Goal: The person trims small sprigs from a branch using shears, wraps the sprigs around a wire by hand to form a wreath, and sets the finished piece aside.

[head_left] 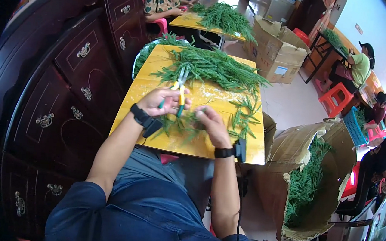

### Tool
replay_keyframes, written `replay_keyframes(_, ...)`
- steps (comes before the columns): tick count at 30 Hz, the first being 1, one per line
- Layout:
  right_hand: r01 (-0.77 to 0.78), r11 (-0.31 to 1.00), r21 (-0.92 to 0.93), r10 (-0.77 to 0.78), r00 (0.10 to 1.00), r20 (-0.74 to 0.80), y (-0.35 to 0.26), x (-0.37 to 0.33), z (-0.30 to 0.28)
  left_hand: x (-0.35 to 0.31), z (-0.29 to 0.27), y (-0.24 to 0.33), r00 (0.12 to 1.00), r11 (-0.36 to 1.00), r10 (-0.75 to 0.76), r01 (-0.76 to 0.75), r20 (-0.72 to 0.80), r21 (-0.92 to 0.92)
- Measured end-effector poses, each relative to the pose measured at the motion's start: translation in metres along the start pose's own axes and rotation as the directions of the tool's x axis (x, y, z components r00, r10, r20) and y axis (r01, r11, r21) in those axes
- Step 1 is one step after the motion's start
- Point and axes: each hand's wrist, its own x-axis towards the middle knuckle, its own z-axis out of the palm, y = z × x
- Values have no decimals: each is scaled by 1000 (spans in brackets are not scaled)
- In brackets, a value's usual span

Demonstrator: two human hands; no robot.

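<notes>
So a big dark wooden cabinet (62, 101) is filling the left side, and the yellow surface (250, 153) is sitting right in front of the person. Off to the right, an open cardboard box (272, 191) is holding loose greenery (306, 189). A thick heap of green sprigs (221, 70) is covering the far end of the surface. The left hand (163, 101) is gripping a yellow-and-green-handled plier-type tool (181, 94), metal tips pointing at the heap. The right hand (213, 125) is keeping thumb and fingers narrow just beside it, over some blurry green bits; honestly can't tell if it's pinching one. Smallest stuff: short loose sprigs (244, 118) are lying to the right of that hand.
</notes>
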Motion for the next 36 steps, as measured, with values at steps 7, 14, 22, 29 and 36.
replay_keyframes(7, 397, 279, -874, -671, 732, 118, 27, 9, 28, -47, 12, 6, 973, 984, 176, -174, -147, 25)
replay_keyframes(14, 243, 240, -940, -929, 338, -150, -28, -15, -58, -49, 31, -12, 982, 989, 115, -98, -151, 115)
replay_keyframes(22, -285, 360, -888, -621, 637, -456, -21, -39, -105, -33, 53, -19, 993, 984, 49, -30, -104, 176)
replay_keyframes(29, -408, 202, -891, -651, 623, -433, -11, -34, -106, -15, 79, -33, 997, 872, -25, 56, -70, 486)
replay_keyframes(36, -48, 489, -871, -513, 792, -332, -22, -33, -103, 11, 106, -47, 995, 660, -86, 101, -59, 745)
